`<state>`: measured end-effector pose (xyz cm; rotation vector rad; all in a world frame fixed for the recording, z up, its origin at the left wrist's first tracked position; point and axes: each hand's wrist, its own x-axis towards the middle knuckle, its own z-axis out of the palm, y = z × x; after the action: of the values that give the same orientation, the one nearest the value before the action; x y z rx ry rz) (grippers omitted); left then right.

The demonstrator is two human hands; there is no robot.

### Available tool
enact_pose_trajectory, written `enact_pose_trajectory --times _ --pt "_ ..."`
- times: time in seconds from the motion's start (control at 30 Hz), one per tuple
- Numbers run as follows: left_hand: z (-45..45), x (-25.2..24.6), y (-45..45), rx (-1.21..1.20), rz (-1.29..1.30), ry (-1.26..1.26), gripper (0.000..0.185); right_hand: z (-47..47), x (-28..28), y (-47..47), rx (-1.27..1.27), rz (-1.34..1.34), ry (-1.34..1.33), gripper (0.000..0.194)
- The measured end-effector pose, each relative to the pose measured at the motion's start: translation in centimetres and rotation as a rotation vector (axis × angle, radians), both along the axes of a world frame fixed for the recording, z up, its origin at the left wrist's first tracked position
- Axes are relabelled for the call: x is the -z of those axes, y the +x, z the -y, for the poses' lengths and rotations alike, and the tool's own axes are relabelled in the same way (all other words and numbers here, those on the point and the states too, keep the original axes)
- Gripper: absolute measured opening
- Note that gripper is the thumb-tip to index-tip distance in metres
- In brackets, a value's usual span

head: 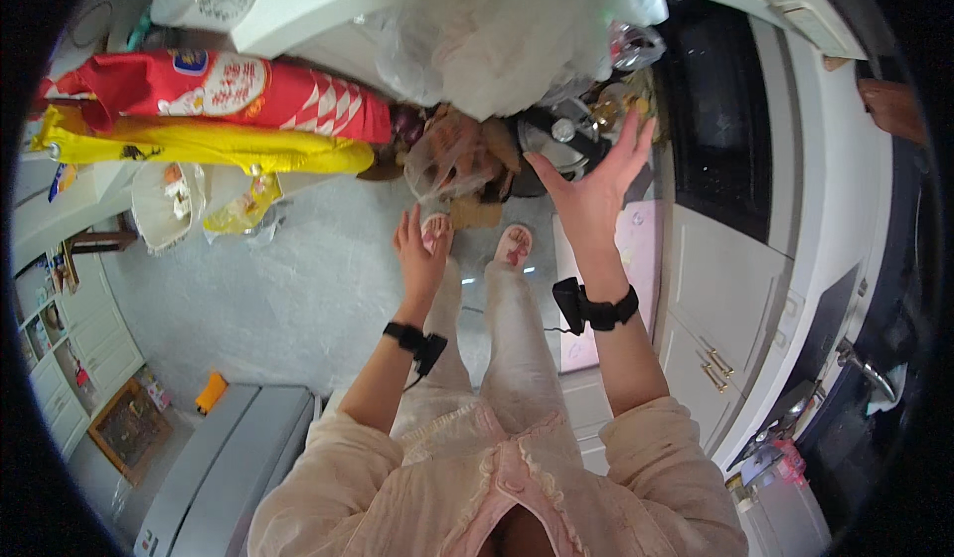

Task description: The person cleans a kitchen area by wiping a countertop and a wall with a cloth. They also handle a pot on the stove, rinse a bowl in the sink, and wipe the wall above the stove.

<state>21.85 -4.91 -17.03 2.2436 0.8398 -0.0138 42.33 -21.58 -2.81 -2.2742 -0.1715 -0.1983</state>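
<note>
My left hand (421, 255) hangs over the grey floor with fingers loosely spread and holds nothing. My right hand (600, 188) is raised with thumb and fingers wide apart, also holding nothing. Ahead of my feet lies a clear plastic bag (447, 156) with brownish contents, beside a piece of cardboard (477, 214). A lidded pot (555, 139) stands behind my right thumb. Above these bulges a large bunch of whitish plastic bags (499, 50). Each wrist wears a black strap with a small device.
Red (246, 95) and yellow (209, 143) bags stick out at the left, above a white basket (170, 207). A black oven front (715, 110) and white cabinets (727, 281) line the right. A pink mat (645, 259) lies by them; a grey appliance (223, 475) stands lower left.
</note>
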Motion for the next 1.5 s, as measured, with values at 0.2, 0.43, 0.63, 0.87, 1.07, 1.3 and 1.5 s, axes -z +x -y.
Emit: enact_pose_trajectory --times 0.2,0.43,0.63,0.87,1.07,1.3,1.5 --pt "1.1 -9.5 7.4 0.196 0.377 0.252 0.083 0.6 0.9 8.7 0.091 0.031 -0.129 0.142" --pt "-0.6 -12.1 20.0 0.427 0.464 0.463 0.074 -0.1 4.7 17.0 -0.158 0.025 0.049 0.124" --pt "-3.4 -10.4 28.8 0.485 0.284 0.637 0.071 -5.6 6.9 16.9 -0.253 -0.023 -0.064 0.089" --pt "-7.7 -5.0 36.3 0.384 0.072 0.575 0.035 -9.2 6.9 19.9 -0.318 -0.032 -0.064 0.077" --pt "-8.7 -3.2 38.0 0.474 0.066 0.632 0.039 -9.0 6.2 19.7 -0.301 -0.018 0.002 0.080" --pt "-6.4 -6.0 36.1 0.484 0.008 0.558 0.049 -5.2 3.1 13.0 -0.173 -0.007 0.095 0.061" --pt "-4.9 -7.2 29.1 0.541 0.288 0.810 0.055 -2.7 2.6 9.1 0.004 0.022 0.162 0.061"
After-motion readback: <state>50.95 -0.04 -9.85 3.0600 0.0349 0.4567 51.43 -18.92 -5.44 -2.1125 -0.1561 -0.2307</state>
